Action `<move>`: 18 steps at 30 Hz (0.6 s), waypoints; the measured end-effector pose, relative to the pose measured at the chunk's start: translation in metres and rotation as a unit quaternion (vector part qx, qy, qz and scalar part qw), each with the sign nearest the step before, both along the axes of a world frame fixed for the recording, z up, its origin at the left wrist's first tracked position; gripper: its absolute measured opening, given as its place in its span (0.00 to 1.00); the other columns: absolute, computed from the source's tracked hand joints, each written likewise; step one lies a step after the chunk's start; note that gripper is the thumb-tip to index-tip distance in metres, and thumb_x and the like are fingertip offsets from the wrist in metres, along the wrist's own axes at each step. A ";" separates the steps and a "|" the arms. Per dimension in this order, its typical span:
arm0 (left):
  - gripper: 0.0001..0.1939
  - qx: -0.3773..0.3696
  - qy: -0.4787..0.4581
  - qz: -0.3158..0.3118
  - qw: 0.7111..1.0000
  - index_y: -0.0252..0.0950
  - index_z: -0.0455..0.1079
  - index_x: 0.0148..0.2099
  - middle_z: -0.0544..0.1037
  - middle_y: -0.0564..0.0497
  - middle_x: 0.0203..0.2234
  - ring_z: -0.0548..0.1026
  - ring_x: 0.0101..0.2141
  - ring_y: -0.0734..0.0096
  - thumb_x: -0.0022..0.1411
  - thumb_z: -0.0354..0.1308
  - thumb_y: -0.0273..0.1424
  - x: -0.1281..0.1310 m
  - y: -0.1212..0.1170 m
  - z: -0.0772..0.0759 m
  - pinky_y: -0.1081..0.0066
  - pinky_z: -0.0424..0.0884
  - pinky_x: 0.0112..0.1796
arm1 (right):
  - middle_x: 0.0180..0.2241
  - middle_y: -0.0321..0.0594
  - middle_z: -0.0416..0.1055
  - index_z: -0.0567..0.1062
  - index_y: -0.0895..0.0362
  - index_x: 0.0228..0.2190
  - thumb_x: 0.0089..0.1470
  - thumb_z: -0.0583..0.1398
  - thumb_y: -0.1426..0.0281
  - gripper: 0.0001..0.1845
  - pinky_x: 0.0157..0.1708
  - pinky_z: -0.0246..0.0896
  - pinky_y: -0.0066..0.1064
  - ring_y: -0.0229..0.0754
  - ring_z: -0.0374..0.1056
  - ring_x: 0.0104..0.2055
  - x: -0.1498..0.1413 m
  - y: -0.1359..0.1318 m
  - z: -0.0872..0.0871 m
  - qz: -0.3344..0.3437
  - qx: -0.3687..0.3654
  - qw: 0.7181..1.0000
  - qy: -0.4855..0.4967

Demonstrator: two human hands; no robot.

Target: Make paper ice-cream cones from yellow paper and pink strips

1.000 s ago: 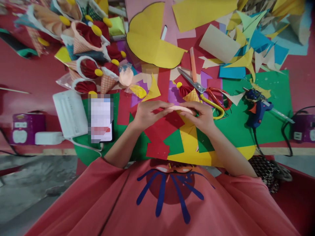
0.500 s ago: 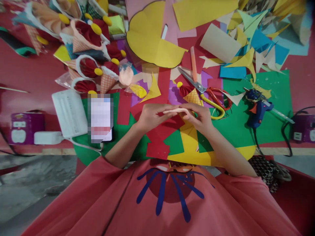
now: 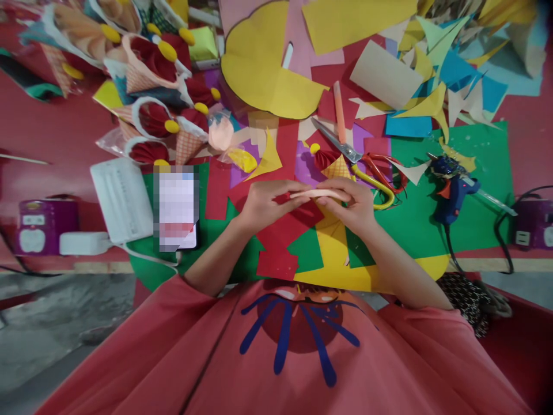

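My left hand (image 3: 263,203) and my right hand (image 3: 352,204) meet over the middle of the table. Both pinch a narrow folded strip of pale peach paper (image 3: 311,192), held flat between the fingertips of the two hands. Under the hands lie overlapping red (image 3: 283,242), green (image 3: 307,251) and yellow (image 3: 333,245) paper sheets. Just beyond my right hand lies a small red and patterned paper cone (image 3: 332,164).
Scissors (image 3: 360,164) with red and yellow handles lie right of the hands. A blue glue gun (image 3: 451,187) rests on green paper at right. A phone (image 3: 176,207) and a white box (image 3: 121,199) sit left. Finished paper cones (image 3: 151,86) and paper scraps (image 3: 415,75) crowd the far side.
The hands stay in the same spot. The fingers shift slightly along the peach strip, pressing it flatter between the fingertips.
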State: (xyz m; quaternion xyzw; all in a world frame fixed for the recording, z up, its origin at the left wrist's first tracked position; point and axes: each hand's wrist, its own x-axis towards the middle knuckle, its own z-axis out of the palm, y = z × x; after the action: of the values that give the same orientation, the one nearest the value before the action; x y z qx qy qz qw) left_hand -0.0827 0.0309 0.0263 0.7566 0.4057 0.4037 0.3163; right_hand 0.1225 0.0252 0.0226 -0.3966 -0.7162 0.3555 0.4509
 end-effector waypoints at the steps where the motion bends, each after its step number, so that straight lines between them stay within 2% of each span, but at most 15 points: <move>1: 0.11 0.011 -0.001 -0.003 1.000 0.38 0.78 0.41 0.83 0.52 0.32 0.81 0.32 0.74 0.61 0.61 0.38 0.000 0.000 0.000 0.81 0.74 0.33 | 0.38 0.37 0.79 0.77 0.53 0.41 0.50 0.67 0.66 0.15 0.40 0.71 0.29 0.39 0.76 0.40 0.000 0.001 0.000 0.009 -0.009 1.000 0.015; 3: 0.09 0.032 -0.007 -0.013 0.999 0.39 0.79 0.39 0.83 0.53 0.31 0.81 0.31 0.75 0.61 0.61 0.37 0.000 0.000 0.000 0.81 0.74 0.33 | 0.39 0.37 0.80 0.77 0.53 0.42 0.48 0.68 0.67 0.17 0.41 0.71 0.29 0.38 0.76 0.41 0.001 0.002 -0.001 0.026 -0.020 0.999 0.030; 6: 0.09 0.046 -0.011 -0.030 0.998 0.41 0.79 0.39 0.83 0.54 0.31 0.82 0.31 0.75 0.63 0.59 0.37 -0.001 0.001 -0.001 0.80 0.75 0.32 | 0.35 0.36 0.80 0.79 0.54 0.37 0.51 0.66 0.70 0.09 0.37 0.70 0.27 0.36 0.76 0.37 0.000 0.002 0.001 0.039 -0.021 0.999 0.019; 10: 0.19 0.000 -0.015 -0.015 1.000 0.38 0.75 0.50 0.83 0.50 0.37 0.82 0.36 0.71 0.60 0.62 0.42 -0.002 0.001 -0.002 0.78 0.76 0.38 | 0.31 0.35 0.80 0.79 0.54 0.33 0.52 0.65 0.69 0.05 0.32 0.69 0.26 0.36 0.75 0.32 -0.002 0.000 0.005 0.002 -0.026 1.000 0.015; 12: 0.22 -0.009 -0.010 -0.002 1.000 0.37 0.75 0.51 0.82 0.49 0.39 0.81 0.38 0.70 0.57 0.65 0.41 -0.002 0.001 -0.001 0.78 0.76 0.41 | 0.30 0.35 0.79 0.79 0.55 0.32 0.52 0.64 0.68 0.04 0.32 0.70 0.26 0.36 0.75 0.32 -0.002 -0.001 0.005 -0.022 -0.030 0.999 0.023; 15: 0.14 -0.007 -0.006 0.004 1.000 0.37 0.78 0.44 0.83 0.51 0.36 0.82 0.36 0.71 0.60 0.62 0.39 -0.001 0.001 0.001 0.79 0.76 0.38 | 0.34 0.36 0.79 0.78 0.54 0.35 0.52 0.65 0.63 0.09 0.35 0.71 0.28 0.37 0.75 0.35 -0.001 -0.002 0.002 -0.026 -0.042 0.998 0.036; 18: 0.12 -0.009 -0.005 0.000 1.000 0.39 0.78 0.43 0.83 0.52 0.35 0.82 0.35 0.71 0.62 0.60 0.40 -0.002 0.001 0.001 0.78 0.76 0.36 | 0.39 0.37 0.78 0.76 0.53 0.41 0.49 0.66 0.62 0.17 0.39 0.72 0.30 0.39 0.76 0.39 0.000 -0.001 -0.001 -0.008 -0.046 0.998 0.034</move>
State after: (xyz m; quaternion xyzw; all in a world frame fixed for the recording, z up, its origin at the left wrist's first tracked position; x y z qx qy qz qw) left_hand -0.0843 0.0319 0.0276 0.7518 0.4080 0.4038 0.3244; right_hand 0.1222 0.0244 0.0213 -0.4101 -0.6802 0.3979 0.4591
